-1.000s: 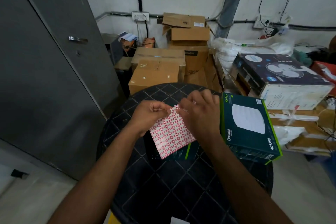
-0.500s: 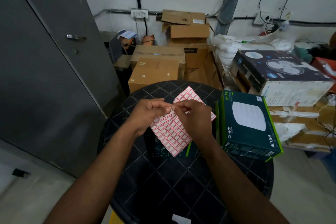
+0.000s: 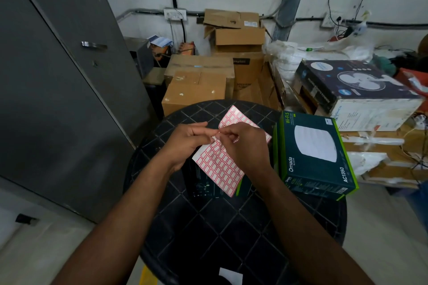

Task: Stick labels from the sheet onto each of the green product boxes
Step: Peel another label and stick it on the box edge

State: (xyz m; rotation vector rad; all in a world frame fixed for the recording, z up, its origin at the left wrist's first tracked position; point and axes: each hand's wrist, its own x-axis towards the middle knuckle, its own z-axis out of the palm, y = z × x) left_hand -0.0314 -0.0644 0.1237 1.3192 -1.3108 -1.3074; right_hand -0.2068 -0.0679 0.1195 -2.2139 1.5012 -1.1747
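Observation:
Over the round black table (image 3: 208, 227) I hold a sheet of red-bordered white labels (image 3: 220, 166). My left hand (image 3: 185, 143) pinches its left edge. My right hand (image 3: 245, 146) lies on the sheet, with thumb and forefinger pinched at a label next to the left fingertips. A second part of the sheet (image 3: 238, 118) sticks up behind my right hand. One green Omada box (image 3: 315, 152) stands at the table's right edge. A second green box (image 3: 208, 183) lies flat under the sheet, mostly hidden.
Brown cardboard cartons (image 3: 196, 85) are stacked behind the table. A dark fan box (image 3: 354, 90) sits on clutter to the right. A grey metal cabinet (image 3: 58, 76) stands at the left. A white scrap (image 3: 230, 275) lies at the table's near edge.
The sheet has unfolded, so its far part now shows behind my right hand. Both hands have shifted slightly away from me, with the fingertips pinching together at one label.

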